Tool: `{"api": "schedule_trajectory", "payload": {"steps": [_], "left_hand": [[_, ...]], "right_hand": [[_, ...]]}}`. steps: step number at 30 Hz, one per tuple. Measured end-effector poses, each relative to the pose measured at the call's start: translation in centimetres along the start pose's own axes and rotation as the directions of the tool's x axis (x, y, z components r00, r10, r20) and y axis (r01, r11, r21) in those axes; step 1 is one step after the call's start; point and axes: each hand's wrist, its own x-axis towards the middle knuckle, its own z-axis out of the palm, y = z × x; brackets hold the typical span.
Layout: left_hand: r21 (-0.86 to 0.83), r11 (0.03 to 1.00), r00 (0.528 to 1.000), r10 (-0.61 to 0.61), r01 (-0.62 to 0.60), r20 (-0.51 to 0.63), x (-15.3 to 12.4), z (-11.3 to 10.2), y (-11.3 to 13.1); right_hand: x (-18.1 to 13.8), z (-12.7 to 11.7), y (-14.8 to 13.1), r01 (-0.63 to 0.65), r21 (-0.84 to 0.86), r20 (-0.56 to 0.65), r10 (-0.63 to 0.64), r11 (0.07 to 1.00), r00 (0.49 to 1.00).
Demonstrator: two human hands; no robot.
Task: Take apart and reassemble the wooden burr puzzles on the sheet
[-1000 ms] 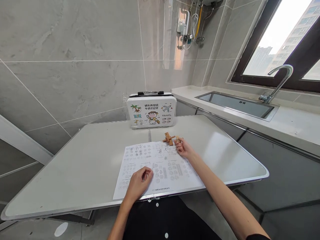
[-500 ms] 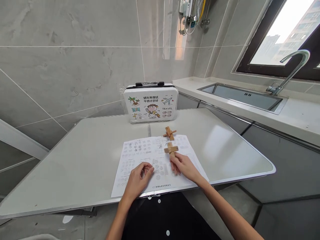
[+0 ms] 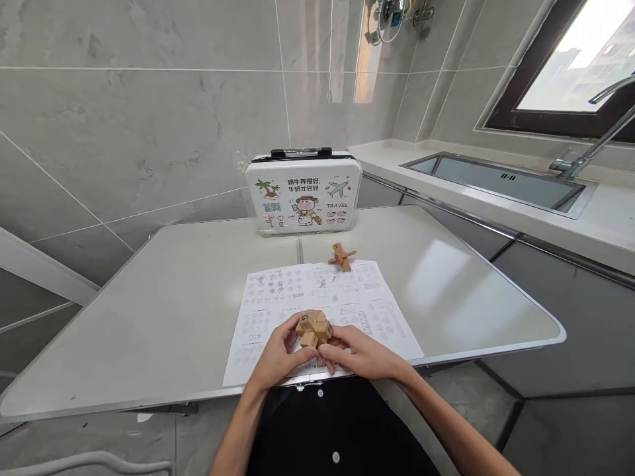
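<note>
My left hand [image 3: 278, 357] and my right hand [image 3: 358, 355] meet over the near edge of a printed instruction sheet [image 3: 322, 311]. Together they grip a small wooden puzzle piece assembly [image 3: 313, 328], fingers curled round it from both sides. A second wooden cross-shaped puzzle [image 3: 342, 256] lies apart on the table just beyond the sheet's far edge.
The sheet lies on a white folding table [image 3: 173, 317]. A white tin case with cartoon travel pictures [image 3: 302, 193] stands upright at the table's back. To the right run a counter with a steel sink [image 3: 496, 185] and a tap [image 3: 590, 145]. Grey tiled wall behind.
My right hand brought the wooden puzzle from near the far cross back toward me. My left hand lifted off the sheet and joined it on the puzzle. The camera tilted down.
</note>
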Motion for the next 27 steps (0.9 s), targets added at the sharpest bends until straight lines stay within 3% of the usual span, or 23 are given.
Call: {"api": "schedule_trajectory", "payload": {"steps": [2,4,9,11,27], "left_hand": [[-0.012,1.000,1.000,0.005,-0.005,-0.002,0.3,0.4,-0.2],[0.021,1.000,1.000,0.013,-0.013,-0.014,0.6,0.8,-0.4],[0.176,0.984,0.992,0.045,-0.024,-0.116,1.0,2.4,-0.7],[0.211,0.977,0.984,0.043,-0.006,-0.170,1.2,3.0,-1.0],[0.320,0.945,0.964,0.021,0.068,-0.267,1.3,3.9,-2.5]], "right_hand": [[-0.2,-0.6,0.5,-0.004,0.096,0.049,-0.001,0.995,0.999],[-0.3,-1.0,1.1,-0.007,0.101,0.008,0.006,0.995,1.000],[-0.3,-1.0,2.6,-0.005,-0.126,-0.320,-0.036,0.992,0.947],[-0.3,-0.8,3.2,-0.028,-0.201,-0.384,-0.053,0.979,0.922],[-0.8,0.0,5.2,-0.100,-0.151,-0.482,0.014,0.983,0.876]]}}
